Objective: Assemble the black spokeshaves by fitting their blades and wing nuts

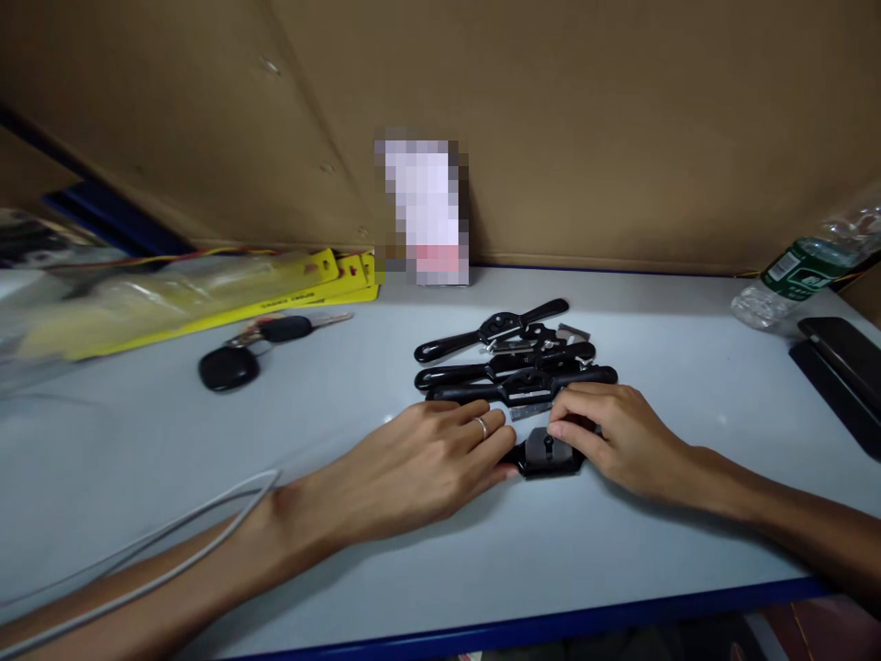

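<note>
A black spokeshave (574, 470) lies near the front of the table, a grey blade with a dark central screw fitted in its middle. My left hand (440, 459), with a ring on one finger, is closed around its left handle. Over the right side of the blade, my right hand (619, 436) is closed in a pinch at the blade's upper edge; whatever its fingertips hold is too small or hidden. The right handle is mostly covered by that hand. Just beyond lie more black spokeshaves (451, 375), side by side, with a loose grey blade (529, 412) close to my fingers.
Keys with a black fob (228, 367) lie at left, before yellow-edged plastic packaging (275, 298). A pixelated upright item (433, 202) leans on the cardboard wall (585, 119). A bottle (791, 271) and dark flat objects (840, 376) are at right. A white cable (206, 514) crosses my left forearm.
</note>
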{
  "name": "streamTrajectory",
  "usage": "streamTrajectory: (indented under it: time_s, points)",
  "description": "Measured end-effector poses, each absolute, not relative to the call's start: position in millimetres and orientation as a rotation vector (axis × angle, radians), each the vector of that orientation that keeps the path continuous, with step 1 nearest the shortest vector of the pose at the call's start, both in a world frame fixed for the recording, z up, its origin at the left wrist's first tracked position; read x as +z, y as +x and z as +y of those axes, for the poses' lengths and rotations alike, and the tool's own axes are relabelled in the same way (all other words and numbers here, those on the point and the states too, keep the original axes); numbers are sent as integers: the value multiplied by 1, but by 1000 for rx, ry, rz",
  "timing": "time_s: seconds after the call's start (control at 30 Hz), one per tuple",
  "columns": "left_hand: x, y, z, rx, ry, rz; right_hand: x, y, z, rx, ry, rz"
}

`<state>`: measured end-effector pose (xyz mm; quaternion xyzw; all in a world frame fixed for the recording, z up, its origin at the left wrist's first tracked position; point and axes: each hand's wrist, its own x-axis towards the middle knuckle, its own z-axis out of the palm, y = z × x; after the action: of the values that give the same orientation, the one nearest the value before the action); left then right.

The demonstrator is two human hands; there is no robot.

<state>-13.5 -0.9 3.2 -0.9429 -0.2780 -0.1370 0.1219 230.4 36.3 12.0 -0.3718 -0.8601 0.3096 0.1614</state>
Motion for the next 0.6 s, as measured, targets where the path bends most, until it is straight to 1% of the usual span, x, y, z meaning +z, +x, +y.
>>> streamTrajectory:
  time_s: [0.2,0.4,0.47,0.6]
  points:
    - [4,-14,0,-415,-2819,-862,15,228,38,909,-1092,-2476]
    - [4,-14,0,-390,-2829,-899,13,229,36,830,-1018,-2466]
    - [3,-15,0,-370,-2842,-923,15,232,39,682,-974,-2447]
    - [3,-15,-1,-342,-2866,-948,25,245,54,97,-1060,-2434]
